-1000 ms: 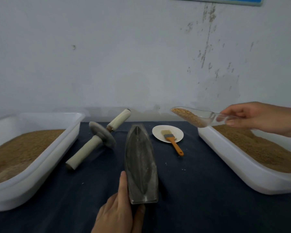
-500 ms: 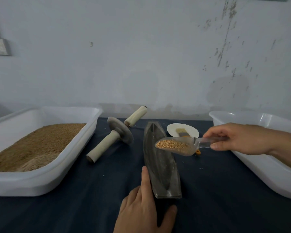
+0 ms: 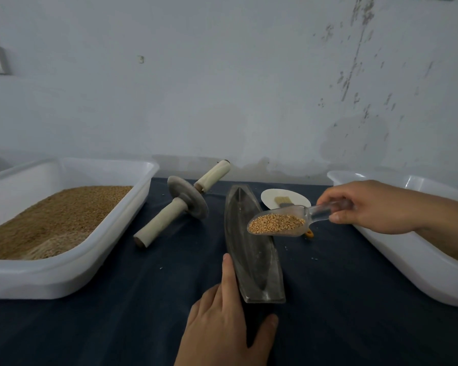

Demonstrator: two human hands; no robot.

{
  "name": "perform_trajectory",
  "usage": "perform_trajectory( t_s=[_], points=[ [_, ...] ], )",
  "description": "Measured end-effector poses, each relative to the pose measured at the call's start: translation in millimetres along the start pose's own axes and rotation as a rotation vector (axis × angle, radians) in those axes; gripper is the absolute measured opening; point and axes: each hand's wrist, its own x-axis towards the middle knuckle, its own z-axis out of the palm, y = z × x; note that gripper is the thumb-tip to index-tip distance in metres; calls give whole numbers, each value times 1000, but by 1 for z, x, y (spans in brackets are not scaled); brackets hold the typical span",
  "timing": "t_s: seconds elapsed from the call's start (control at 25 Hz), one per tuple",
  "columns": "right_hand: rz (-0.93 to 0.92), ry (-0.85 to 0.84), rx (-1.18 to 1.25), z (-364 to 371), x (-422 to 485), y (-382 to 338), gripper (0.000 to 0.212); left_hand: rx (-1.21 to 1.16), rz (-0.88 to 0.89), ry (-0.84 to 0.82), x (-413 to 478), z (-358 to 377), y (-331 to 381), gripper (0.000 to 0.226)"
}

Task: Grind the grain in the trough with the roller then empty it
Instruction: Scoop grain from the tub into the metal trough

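A dark boat-shaped trough [image 3: 251, 249] lies lengthwise on the dark cloth, with no grain visible in it. My left hand [image 3: 226, 310] rests against its near end, index finger straight along the left side and thumb by the near edge. My right hand [image 3: 376, 206] pinches the handle of a clear plastic scoop [image 3: 278, 223] full of grain, held level just above the trough's middle. The roller [image 3: 181, 202], a grey disc on a pale wooden axle, lies on the cloth left of the trough, apart from both hands.
A white tub [image 3: 72, 262] of grain stands at the left. A second white tub [image 3: 418, 262] stands at the right under my right forearm. A small white dish [image 3: 269, 198] with an orange-handled brush [image 3: 283, 200] sits behind the scoop. A wall closes the far side.
My right hand carried the filled scoop from above the right tub leftward and down to over the trough. My left hand stayed at the trough's near end.
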Motion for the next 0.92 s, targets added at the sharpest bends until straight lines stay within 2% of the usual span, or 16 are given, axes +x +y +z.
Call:
perform_trajectory(
  t_s=[0.36, 0.92],
  points=[
    [-3, 24, -124, -7, 2, -17, 25, -39, -13, 8, -4, -1, 1, 110],
    [-8, 59, -178, -12, 2, -26, 27, -88, -25, 49, -6, 0, 1, 111]
  ],
)
